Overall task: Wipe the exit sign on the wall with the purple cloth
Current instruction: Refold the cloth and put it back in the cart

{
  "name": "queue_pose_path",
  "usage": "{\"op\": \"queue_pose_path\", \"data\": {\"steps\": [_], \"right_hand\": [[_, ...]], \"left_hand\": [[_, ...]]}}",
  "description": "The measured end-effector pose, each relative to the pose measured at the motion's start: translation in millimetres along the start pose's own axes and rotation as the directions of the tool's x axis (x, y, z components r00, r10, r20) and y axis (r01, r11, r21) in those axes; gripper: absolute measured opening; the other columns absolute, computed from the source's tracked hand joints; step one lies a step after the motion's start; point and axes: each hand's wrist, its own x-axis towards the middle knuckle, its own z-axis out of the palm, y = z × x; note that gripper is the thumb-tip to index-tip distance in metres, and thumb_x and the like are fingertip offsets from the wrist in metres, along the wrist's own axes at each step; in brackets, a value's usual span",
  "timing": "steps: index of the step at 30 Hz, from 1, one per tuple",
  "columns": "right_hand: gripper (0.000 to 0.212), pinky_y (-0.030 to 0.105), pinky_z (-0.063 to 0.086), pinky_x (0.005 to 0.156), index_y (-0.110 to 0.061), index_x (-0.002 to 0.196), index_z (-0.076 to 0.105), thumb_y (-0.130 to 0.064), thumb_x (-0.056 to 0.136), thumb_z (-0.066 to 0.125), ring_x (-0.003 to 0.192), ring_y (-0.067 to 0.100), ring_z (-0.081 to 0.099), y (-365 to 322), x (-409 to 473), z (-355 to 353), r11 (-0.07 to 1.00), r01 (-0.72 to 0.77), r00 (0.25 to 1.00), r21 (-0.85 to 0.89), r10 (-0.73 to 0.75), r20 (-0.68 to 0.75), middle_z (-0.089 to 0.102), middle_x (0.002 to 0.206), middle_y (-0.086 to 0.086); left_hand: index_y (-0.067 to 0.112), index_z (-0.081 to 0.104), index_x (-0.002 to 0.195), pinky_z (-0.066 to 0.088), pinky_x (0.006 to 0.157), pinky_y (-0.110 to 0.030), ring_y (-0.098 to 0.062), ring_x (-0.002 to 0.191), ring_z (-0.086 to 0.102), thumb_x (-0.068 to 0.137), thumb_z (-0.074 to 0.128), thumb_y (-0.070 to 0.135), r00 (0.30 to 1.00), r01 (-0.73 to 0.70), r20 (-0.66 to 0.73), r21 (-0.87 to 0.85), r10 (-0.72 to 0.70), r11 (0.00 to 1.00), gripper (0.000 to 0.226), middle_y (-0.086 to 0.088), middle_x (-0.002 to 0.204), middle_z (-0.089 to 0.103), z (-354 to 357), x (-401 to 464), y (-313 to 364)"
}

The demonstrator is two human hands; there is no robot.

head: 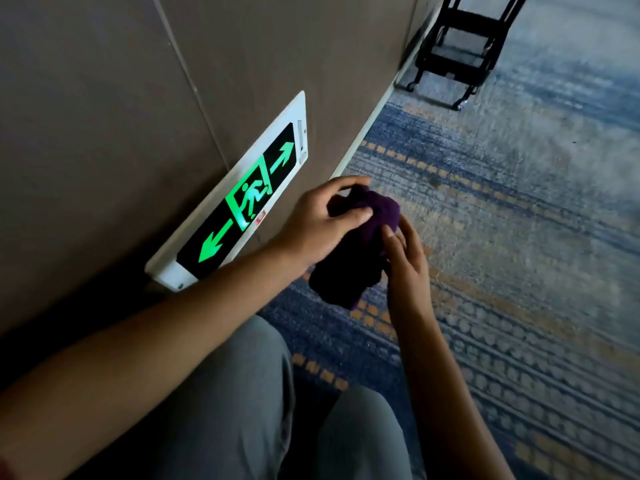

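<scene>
Fingers (349,214) of both hands clamped on bunched purple cloth (349,251), beside exit sign (239,202) running low-left to upper-right.

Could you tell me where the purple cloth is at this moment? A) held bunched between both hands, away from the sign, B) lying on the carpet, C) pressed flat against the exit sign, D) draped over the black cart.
A: the purple cloth is bunched between the left hand and the right hand, above the carpet and not touching the exit sign.
</scene>
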Motion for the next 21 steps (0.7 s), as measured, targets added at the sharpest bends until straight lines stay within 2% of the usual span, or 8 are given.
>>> {"op": "queue_pose_path", "data": {"steps": [2,4,6,9,12,17,19,21], "right_hand": [[0.048,0.023,0.058,0.085,-0.016,0.146,0.054,-0.035,0.103,0.060,0.114,0.017,0.073,-4.8,-6.8,-3.1,0.999,-0.046,0.999,0.019,0.047,-0.019,0.076,0.123,-0.001],[0.046,0.024,0.060,0.083,-0.016,0.139,0.061,-0.040,0.100,0.063,0.110,0.020,0.075,-11.3,-17.9,-13.0,0.996,-0.078,0.996,-0.030,0.077,-0.051,0.078,0.118,0.002],[0.045,0.028,0.062,0.080,-0.017,0.133,0.066,-0.041,0.096,0.069,0.104,0.024,0.077,-22.3,-36.4,-28.5,0.990,-0.115,0.988,-0.082,0.105,-0.115,0.080,0.112,0.005],[0.045,0.037,0.062,0.085,-0.016,0.130,0.067,-0.036,0.091,0.075,0.106,0.027,0.076,-49.4,-67.4,-47.7,0.972,-0.219,0.968,-0.084,0.205,-0.145,0.079,0.113,0.009],[0.045,0.035,0.060,0.086,-0.013,0.135,0.063,-0.026,0.093,0.073,0.110,0.026,0.075,-82.5,-96.1,-59.0,0.944,-0.329,0.935,0.015,0.328,-0.136,0.076,0.121,0.010],[0.058,0.034,0.058,0.092,-0.017,0.146,0.050,-0.023,0.093,0.073,0.119,0.025,0.071,-137.9,-135.9,-68.5,0.887,-0.449,0.887,0.110,0.457,-0.060,0.073,0.130,0.004],[0.073,0.039,0.057,0.095,-0.016,0.153,0.043,-0.024,0.089,0.079,0.123,0.030,0.068,-159.6,-152.0,-66.9,0.863,-0.494,0.868,0.108,0.497,0.001,0.069,0.136,0.009],[0.083,0.041,0.056,0.097,-0.016,0.156,0.039,-0.021,0.086,0.083,0.125,0.033,0.067,-179.3,-167.8,-67.4,0.851,-0.513,0.858,0.110,0.512,0.040,0.065,0.141,0.015]], "left_hand": [[0.016,0.068,0.127,0.057,0.089,-0.024,-0.010,0.097,0.071,0.088,0.074,0.010,1.000,-0.013,-0.027,-0.013,0.012,1.000,0.040,-0.006,0.112,0.074,8.4,-2.7,3.3],[0.011,0.067,0.126,0.056,0.098,-0.031,-0.017,0.106,0.069,0.090,0.074,0.006,0.999,0.022,-0.031,-0.016,-0.022,1.000,0.037,-0.011,0.120,0.073,19.1,-8.0,6.4],[0.005,0.067,0.125,0.055,0.098,-0.031,-0.016,0.105,0.067,0.090,0.073,0.003,0.995,0.103,-0.005,-0.036,-0.103,0.994,0.035,-0.012,0.120,0.072,29.6,-16.4,12.5],[0.001,0.065,0.125,0.053,0.095,-0.026,-0.014,0.104,0.064,0.092,0.070,0.000,0.969,0.246,0.045,-0.098,-0.242,0.964,0.033,-0.009,0.115,0.069,37.5,-33.3,22.2],[0.011,0.065,0.121,0.053,0.100,-0.035,-0.017,0.105,0.065,0.093,0.068,-0.001,0.908,0.419,0.099,-0.264,-0.407,0.869,0.030,-0.010,0.114,0.069,46.4,-63.5,44.4],[0.016,0.065,0.121,0.052,0.108,-0.042,-0.023,0.115,0.066,0.090,0.068,0.005,0.874,0.482,0.148,-0.392,-0.464,0.783,0.032,-0.010,0.121,0.069,51.1,-107.3,100.1],[0.018,0.066,0.121,0.054,0.106,-0.042,-0.023,0.116,0.067,0.090,0.068,0.007,0.857,0.506,0.134,-0.401,-0.498,0.764,0.033,-0.008,0.121,0.070,51.4,-121.3,123.2],[0.019,0.066,0.122,0.057,0.098,-0.036,-0.017,0.112,0.069,0.093,0.066,0.004,0.842,0.527,0.132,-0.416,-0.524,0.741,0.032,-0.004,0.119,0.072,49.7,-134.8,147.4]]}}
